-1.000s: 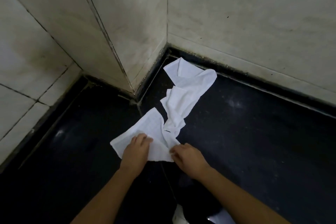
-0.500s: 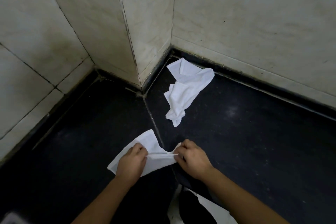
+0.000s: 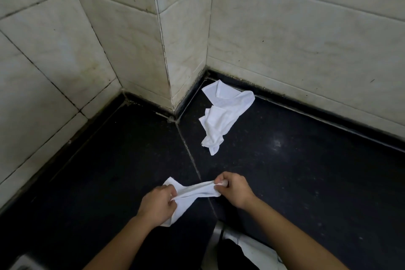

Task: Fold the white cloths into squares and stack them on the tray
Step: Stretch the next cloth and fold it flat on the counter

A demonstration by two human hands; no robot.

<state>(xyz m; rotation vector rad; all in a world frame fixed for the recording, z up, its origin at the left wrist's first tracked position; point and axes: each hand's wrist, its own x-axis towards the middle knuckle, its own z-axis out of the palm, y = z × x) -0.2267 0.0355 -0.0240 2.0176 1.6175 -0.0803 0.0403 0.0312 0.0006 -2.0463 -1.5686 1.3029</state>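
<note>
Both hands are on one cloth. The left hand point(image 3: 157, 204) grips one end of the small white terry cloth point(image 3: 194, 192), fingers curled round it, and the right hand point(image 3: 233, 188) pinches the other end, knuckles up. The cloth is stretched taut between them, bunched into a narrow band, with one corner poking out at the left hand's 12 o'clock and a loose flap hanging at its 5 o'clock. It sits just above the glossy black stone floor point(image 3: 306, 171). At 12 o'clock from the hands, well apart, a crumpled heap of white cloths point(image 3: 221, 116) lies in the corner against the cream marble-tiled wall point(image 3: 306, 28). The pale shape at 6 o'clock is too dim to identify.
</note>
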